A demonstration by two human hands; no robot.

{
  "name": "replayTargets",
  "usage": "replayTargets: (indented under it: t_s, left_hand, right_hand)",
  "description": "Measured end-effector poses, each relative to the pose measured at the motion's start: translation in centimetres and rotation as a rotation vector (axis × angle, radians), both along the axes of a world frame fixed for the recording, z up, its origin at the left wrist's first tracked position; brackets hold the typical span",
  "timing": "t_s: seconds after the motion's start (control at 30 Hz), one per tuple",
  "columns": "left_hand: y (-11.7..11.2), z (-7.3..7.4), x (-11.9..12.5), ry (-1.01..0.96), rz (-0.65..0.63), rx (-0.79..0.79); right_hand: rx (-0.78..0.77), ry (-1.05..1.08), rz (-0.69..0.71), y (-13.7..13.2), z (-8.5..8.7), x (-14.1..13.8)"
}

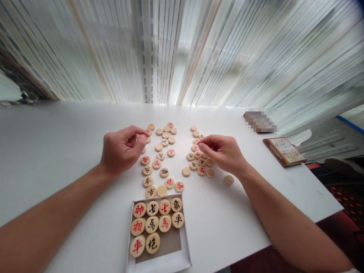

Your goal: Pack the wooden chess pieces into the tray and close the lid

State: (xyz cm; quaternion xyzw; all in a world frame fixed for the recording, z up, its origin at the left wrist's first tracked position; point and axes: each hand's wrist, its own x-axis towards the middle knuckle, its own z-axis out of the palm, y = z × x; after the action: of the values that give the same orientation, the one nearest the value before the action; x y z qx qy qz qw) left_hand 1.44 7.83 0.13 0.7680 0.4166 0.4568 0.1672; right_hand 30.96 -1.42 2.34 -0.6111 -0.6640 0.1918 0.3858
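My left hand (123, 146) is curled in a pinch at the far end of a column of round wooden xiangqi pieces. Its thumb and forefinger are on a piece with a red character (148, 132). My right hand (223, 151) is over the right cluster, its thumb and forefinger pinched at another red-marked xiangqi piece (196, 141); its palm partly hides pieces below. Between the hands lie more pieces, some face down, such as a blank one (158, 147). Nearer me, a shallow open box (186, 242) holds rows of pieces with red and black characters.
All this lies on a white table (71, 117). A lone piece (229, 179) sits under my right wrist. At the right are a flat printed box (284, 150) and a blurred-out item (260, 121). A striped curtain (159, 49) hangs along the table's far edge.
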Motion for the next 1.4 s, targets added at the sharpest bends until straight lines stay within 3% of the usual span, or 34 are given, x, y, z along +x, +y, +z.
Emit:
replayTargets:
  t_s: [0.2,0.53,0.73,0.83,1.03,1.13,1.4]
  left_hand:
    - [-0.4,0.0,0.2,0.050,-0.162,0.104]
    - [0.3,-0.5,0.3,0.015,-0.237,0.242]
    - [0.4,-0.6,0.4,0.012,-0.242,0.268]
    - [0.4,-0.5,0.5,0.010,-0.247,0.270]
    - [0.3,-0.4,0.9,0.044,-0.253,0.274]
    - [0.3,-0.3,0.9,0.045,-0.246,0.276]
    - [0.1,-0.4,0.6,0.029,-0.223,0.288]
  right_hand:
    - [-0.037,-0.093,0.194,-0.7,1.2,-0.1]
    - [0.178,-0.218,0.450,-2.4,-0.1,-3.4]
    - [0.206,-0.232,0.529,-3.0,0.0,-4.0]
    - [0.179,-0.206,0.544,-3.1,-0.4,-4.6]
    - [0.187,-0.327,0.442,-3.0,-0.9,-6.6]
    - [0.103,-0.352,0.417,-2.7,-0.9,-6.9]
    - [0.007,-0.345,0.464,-2.8,-0.6,-7.0]
